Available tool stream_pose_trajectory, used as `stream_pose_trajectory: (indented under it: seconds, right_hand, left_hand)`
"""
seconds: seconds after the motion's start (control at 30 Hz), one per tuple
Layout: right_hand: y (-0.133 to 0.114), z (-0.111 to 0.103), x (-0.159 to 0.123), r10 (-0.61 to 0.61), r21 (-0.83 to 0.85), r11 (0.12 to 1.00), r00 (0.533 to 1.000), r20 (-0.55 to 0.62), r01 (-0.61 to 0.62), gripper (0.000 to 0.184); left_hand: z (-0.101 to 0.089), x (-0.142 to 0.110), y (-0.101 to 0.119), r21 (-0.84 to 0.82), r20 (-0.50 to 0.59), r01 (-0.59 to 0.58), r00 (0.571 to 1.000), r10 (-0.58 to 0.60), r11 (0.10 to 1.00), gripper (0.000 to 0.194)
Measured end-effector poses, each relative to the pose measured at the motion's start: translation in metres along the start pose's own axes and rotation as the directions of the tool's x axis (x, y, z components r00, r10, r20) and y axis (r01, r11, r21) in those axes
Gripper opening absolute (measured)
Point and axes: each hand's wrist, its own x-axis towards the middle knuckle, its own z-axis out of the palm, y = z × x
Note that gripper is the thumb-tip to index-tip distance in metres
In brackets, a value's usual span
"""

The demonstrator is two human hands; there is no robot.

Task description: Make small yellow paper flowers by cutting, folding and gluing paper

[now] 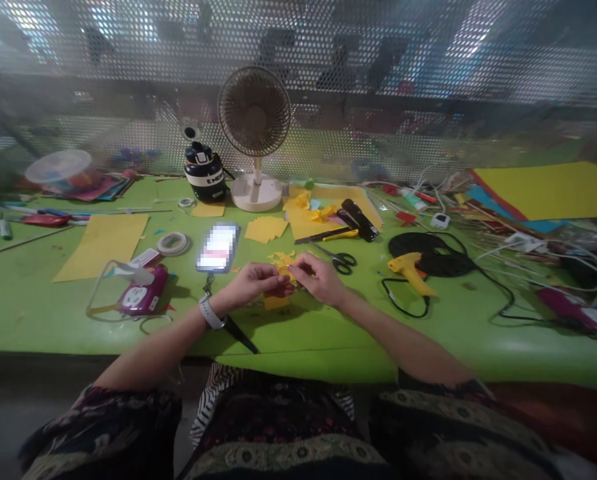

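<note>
My left hand (253,285) and my right hand (321,279) meet over the green table, fingers closed on a small piece of yellow paper (286,263). Its exact shape is partly hidden by the fingers. Below the hands lies a yellow paper square (277,303), and yellow scraps lie just beyond them. Black-handled scissors (345,262) rest right of my right hand. A phone (217,247) with a lit, blurred screen lies beyond my left wrist. Behind the hands is a stack of yellow paper squares (266,229).
A yellow glue gun (412,273) with a black cord lies at right. A fan (255,113) and a dark bottle (206,177) stand at the back. A purple power strip (143,291) and a tape roll (173,243) are at left. Coloured sheets (553,190) lie far right.
</note>
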Motion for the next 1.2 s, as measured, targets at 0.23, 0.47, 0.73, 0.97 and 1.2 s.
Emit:
stream_pose_trajectory:
  seconds: [0.23, 0.47, 0.73, 0.97, 1.2]
  right_hand:
    - [-0.004, 0.006, -0.003, -0.113, -0.102, 0.989, 0.992, -0.063, 0.106, 0.029]
    - [-0.005, 0.004, -0.003, -0.093, -0.177, 0.979, 0.994, 0.057, 0.102, 0.033]
    - [-0.005, 0.005, -0.002, 0.004, -0.082, 0.997, 0.998, 0.062, 0.001, 0.041]
    - [-0.011, -0.007, 0.003, 0.081, -0.097, 0.993, 0.985, 0.152, -0.067, 0.04]
    - [0.002, -0.096, 0.015, 0.437, -0.842, 0.461, 0.898, -0.059, -0.28, 0.012]
  left_hand:
    - [0.001, -0.005, 0.006, 0.125, 0.018, -0.027, 1.0, 0.025, 0.992, 0.035]
    - [-0.001, -0.005, 0.004, 0.111, -0.004, -0.053, 0.999, 0.054, 0.992, 0.039]
    - [-0.004, -0.005, 0.009, 0.12, -0.184, -0.149, 0.968, 0.17, 0.982, 0.032]
    - [-0.001, -0.003, 0.004, 0.183, -0.207, -0.145, 0.961, 0.182, 0.972, 0.035]
    - [-0.015, 0.003, 0.004, 0.062, -0.352, -0.092, 0.93, 0.108, 0.994, 0.035]
